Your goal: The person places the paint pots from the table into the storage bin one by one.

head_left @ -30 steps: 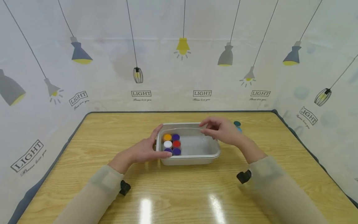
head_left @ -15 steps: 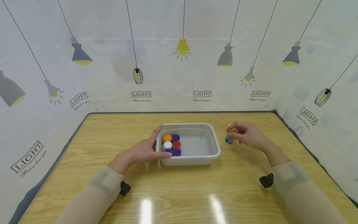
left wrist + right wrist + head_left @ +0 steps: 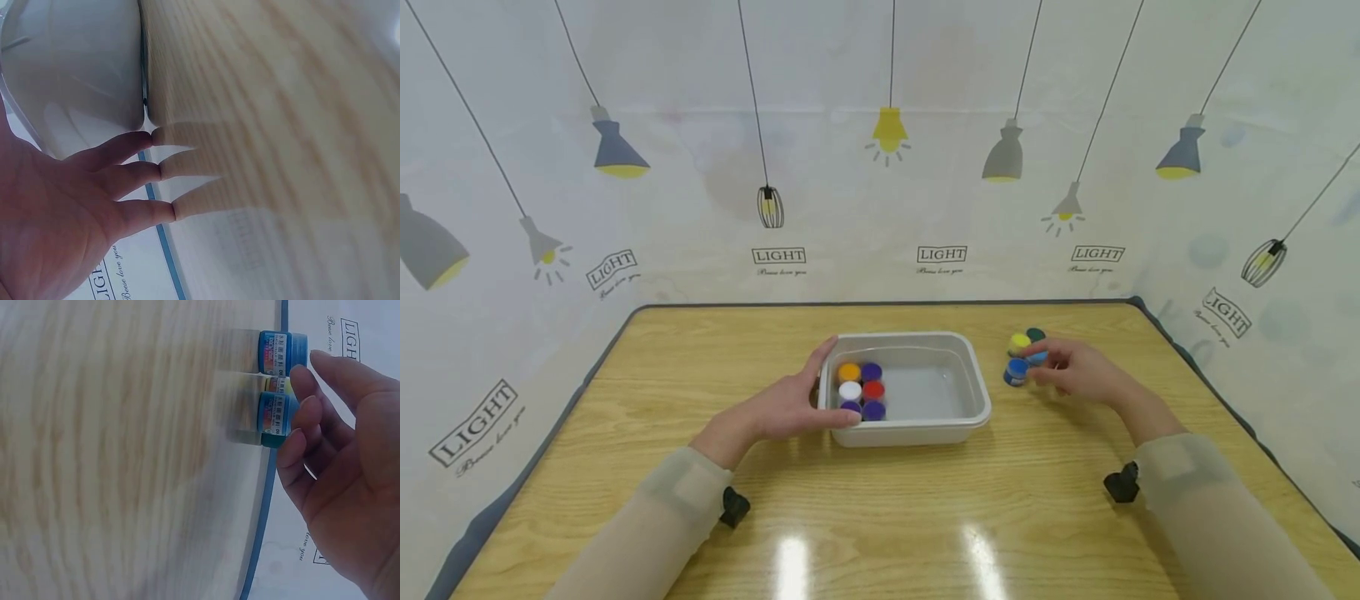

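Note:
In the head view, a white plastic tray (image 3: pixel 906 432) holds several small paint jars with coloured lids, grouped at its left end. My left hand (image 3: pixel 782 404) rests against that end, thumb along the near rim and index finger at the far corner. Its other fingers (image 3: pixel 134 172) lie straight and spread on the table. To the right of the tray, my right hand (image 3: pixel 1078 371) hovers with loosely bent fingers at a blue paint jar (image 3: pixel 1017 372) and a light blue jar (image 3: pixel 1038 358). In the right wrist view its fingertips reach the lids, with a gap to the thumb.
Behind the blue jars stand a yellow-lidded jar (image 3: pixel 1019 343) and a dark green-lidded jar (image 3: pixel 1036 334). Inside the tray are orange (image 3: pixel 849 372), white (image 3: pixel 850 391), red (image 3: pixel 873 391) and purple (image 3: pixel 874 410) lids. The wooden table (image 3: pixel 895 508) meets a printed backdrop (image 3: pixel 850 287) behind.
My right hand has moved from over the tray's right end rightward to the jars outside it. The left hand and the tray have stayed in place.

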Action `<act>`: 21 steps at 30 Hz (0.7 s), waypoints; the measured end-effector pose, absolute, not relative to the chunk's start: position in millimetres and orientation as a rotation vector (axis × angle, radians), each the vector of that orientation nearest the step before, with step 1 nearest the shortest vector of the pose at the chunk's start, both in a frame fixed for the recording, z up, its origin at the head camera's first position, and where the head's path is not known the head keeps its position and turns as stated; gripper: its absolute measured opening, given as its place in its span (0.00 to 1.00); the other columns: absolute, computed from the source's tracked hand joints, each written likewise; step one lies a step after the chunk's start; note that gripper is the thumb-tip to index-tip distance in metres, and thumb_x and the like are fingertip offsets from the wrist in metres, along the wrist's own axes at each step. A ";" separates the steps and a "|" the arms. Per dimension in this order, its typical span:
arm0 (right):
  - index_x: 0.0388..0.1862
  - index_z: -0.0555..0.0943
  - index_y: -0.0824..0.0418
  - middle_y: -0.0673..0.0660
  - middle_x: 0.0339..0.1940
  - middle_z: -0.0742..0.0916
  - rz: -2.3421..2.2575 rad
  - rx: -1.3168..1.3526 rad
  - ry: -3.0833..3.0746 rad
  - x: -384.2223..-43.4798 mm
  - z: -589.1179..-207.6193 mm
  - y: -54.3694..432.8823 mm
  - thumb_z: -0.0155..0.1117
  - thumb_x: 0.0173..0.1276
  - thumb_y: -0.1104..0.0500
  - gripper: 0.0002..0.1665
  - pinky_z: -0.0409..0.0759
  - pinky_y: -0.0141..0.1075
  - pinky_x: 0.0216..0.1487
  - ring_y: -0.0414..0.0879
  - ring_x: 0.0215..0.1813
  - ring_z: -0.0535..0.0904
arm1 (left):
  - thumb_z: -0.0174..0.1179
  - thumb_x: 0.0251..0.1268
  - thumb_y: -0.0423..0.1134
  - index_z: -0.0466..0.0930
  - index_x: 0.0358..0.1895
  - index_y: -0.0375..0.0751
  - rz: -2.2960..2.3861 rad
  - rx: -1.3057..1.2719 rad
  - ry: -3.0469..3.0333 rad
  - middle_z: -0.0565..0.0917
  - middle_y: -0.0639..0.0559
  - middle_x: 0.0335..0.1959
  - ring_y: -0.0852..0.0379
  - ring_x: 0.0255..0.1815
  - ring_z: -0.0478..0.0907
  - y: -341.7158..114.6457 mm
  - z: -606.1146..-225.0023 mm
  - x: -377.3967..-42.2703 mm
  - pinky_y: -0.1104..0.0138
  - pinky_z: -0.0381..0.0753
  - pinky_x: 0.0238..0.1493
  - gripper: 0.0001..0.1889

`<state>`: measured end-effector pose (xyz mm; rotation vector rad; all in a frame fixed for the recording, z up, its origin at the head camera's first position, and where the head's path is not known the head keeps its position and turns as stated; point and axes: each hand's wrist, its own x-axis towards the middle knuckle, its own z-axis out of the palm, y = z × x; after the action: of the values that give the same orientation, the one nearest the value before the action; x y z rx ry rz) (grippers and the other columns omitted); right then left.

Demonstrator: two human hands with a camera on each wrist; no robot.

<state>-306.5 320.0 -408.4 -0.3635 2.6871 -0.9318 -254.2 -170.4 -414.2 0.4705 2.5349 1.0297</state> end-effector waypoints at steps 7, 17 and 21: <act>0.77 0.80 0.54 0.59 0.44 0.85 -0.947 -0.377 2.654 -307.8 -412.2 316.3 0.69 0.82 0.51 0.28 0.81 0.35 0.35 0.49 0.36 0.79 | 0.73 0.61 0.74 0.27 0.92 0.66 1.031 0.476 2.535 0.79 0.33 0.75 0.44 0.68 0.82 -170.6 -415.2 -254.7 0.42 0.76 0.76 0.70; 0.72 0.81 0.58 0.57 0.43 0.85 -0.950 -0.356 2.680 -310.4 -418.8 312.5 0.74 0.78 0.48 0.29 0.83 0.36 0.37 0.49 0.38 0.80 | 0.72 0.61 0.75 0.27 0.91 0.70 1.022 0.463 2.534 0.75 0.32 0.79 0.40 0.72 0.79 -171.4 -416.1 -255.4 0.40 0.73 0.78 0.69; 0.72 0.81 0.57 0.57 0.44 0.85 -0.931 -0.358 2.686 -311.0 -419.8 311.7 0.74 0.79 0.48 0.29 0.84 0.37 0.39 0.48 0.40 0.80 | 0.72 0.61 0.75 0.27 0.91 0.71 1.012 0.461 2.539 0.75 0.32 0.79 0.40 0.72 0.79 -171.6 -416.5 -255.5 0.40 0.73 0.78 0.69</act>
<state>-311.0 311.7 -419.8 -0.3579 2.6864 -0.9309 -255.5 -171.6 -416.5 0.4610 2.5389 1.0124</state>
